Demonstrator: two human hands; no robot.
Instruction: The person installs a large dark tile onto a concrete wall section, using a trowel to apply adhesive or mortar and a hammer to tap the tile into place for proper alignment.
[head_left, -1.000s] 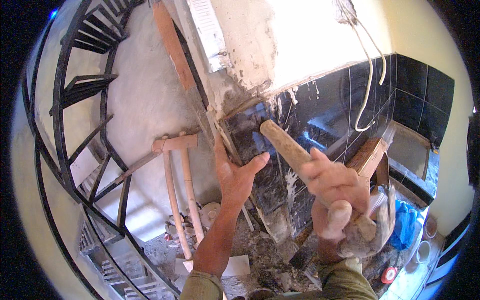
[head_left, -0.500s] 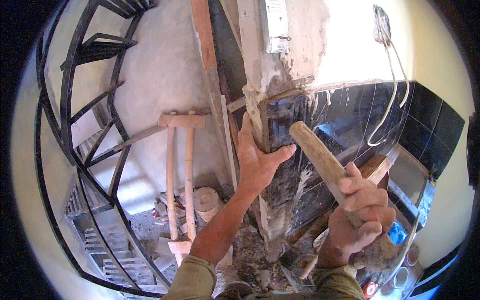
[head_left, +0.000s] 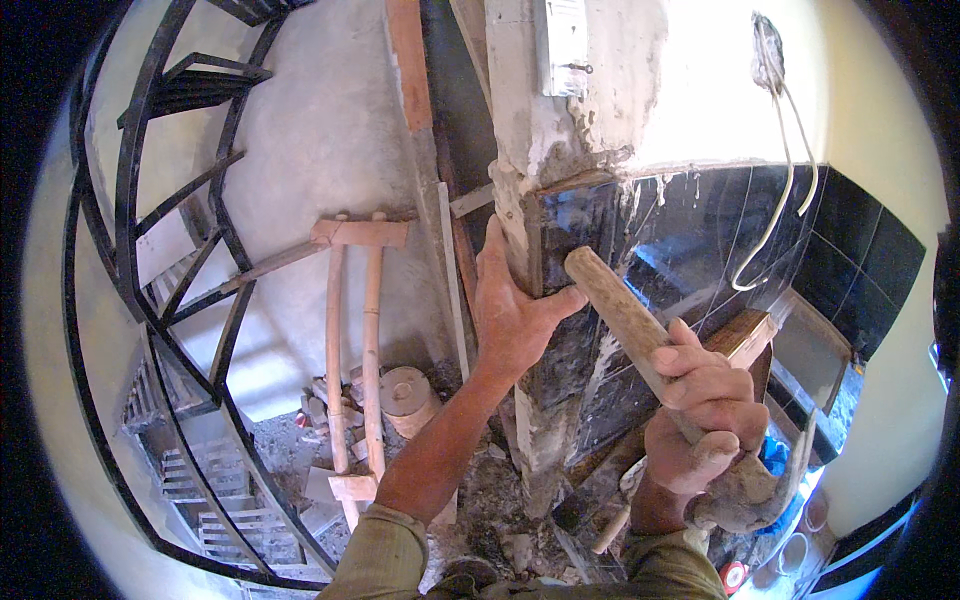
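Black tile (head_left: 575,255): glossy, set against the corner of the pillar (head_left: 520,130), smeared with pale mortar along its upper edge.
Left hand (head_left: 510,310): flat and spread on the corner, fingers laid up the pillar's side face, thumb hooked round onto the tile's face; pressing, grasping nothing.
Right hand (head_left: 700,410): fist wrapped round a hammer (head_left: 640,335) close to its head (grip tight, fingers fully curled).
Hammer handle: worn pale wood, butt end pointing up and left, tip just beside the left thumb, near the tile face; touching or not, cannot tell.
Hammer head: below the fist, crusted with grey mortar.
Tiled wall (head_left: 760,240): more black tiles running right from the corner, streaked white, with bare plaster above.
White cable (head_left: 775,170): hanging in a loop from a hole in the plaster, over the tiles.
Wooden props (head_left: 355,330): two poles with a crosspiece, leaning at the left wall.
Floor (head_left: 480,490): rubble and mortar scraps at the pillar's foot, a pale round tub (head_left: 405,395) close by.
Black railing (head_left: 190,280): curved metal bars far left.
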